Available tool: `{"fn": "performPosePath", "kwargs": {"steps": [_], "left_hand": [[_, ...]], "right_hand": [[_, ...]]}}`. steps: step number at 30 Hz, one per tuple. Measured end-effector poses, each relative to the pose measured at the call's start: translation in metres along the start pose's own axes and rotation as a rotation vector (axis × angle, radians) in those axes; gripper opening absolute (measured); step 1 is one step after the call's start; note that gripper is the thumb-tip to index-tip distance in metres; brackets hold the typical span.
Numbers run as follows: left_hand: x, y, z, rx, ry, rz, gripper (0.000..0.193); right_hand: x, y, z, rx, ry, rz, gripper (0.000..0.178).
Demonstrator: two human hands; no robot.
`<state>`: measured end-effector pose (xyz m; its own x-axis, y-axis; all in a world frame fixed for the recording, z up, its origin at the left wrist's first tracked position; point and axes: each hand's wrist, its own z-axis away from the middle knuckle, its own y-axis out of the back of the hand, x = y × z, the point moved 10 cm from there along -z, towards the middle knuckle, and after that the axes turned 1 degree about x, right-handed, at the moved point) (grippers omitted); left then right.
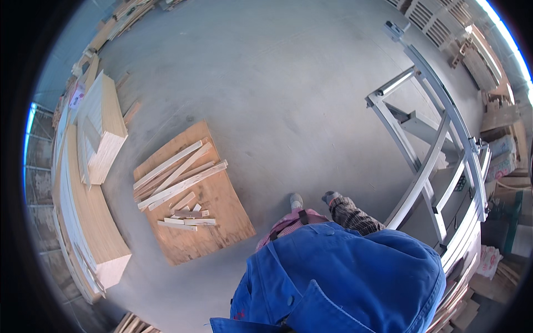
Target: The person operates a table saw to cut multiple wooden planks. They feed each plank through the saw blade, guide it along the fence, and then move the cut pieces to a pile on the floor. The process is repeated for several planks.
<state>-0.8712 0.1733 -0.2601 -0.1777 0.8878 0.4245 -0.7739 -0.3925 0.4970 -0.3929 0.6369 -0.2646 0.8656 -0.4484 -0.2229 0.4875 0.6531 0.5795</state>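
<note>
My right hand wears a grey glove and hangs low in front of me, at the end of a dark striped sleeve. It is small in the head view, so how its fingers are set cannot be told, and no held thing shows. My left hand is not in view. To my left a plywood sheet lies on the floor. Several long wood strips lie across its far part, with several short wood offcuts nearer me.
On the right stands a metal sliding saw frame with long rails. Tall stacks of boards line the left side. Pallets and bagged goods stand along the right wall. My shoe is on the grey concrete floor.
</note>
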Motion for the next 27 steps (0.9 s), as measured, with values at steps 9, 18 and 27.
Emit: {"fn": "performPosePath", "kwargs": {"steps": [9, 18, 27], "left_hand": [[0.086, 0.008, -0.044, -0.044, -0.140, -0.482, 0.031], [0.257, -0.031, -0.154, -0.094, -0.366, -0.896, 0.039], [0.423, -0.094, -0.281, -0.232, -0.549, -0.858, 0.033]], "right_hand": [[0.176, -0.024, -0.007, 0.036, -0.280, -0.453, 0.041], [0.299, -0.141, 0.077, -0.135, -0.671, -0.447, 0.036], [0.168, -0.108, 0.047, 0.047, -0.712, -0.992, 0.037]]}}
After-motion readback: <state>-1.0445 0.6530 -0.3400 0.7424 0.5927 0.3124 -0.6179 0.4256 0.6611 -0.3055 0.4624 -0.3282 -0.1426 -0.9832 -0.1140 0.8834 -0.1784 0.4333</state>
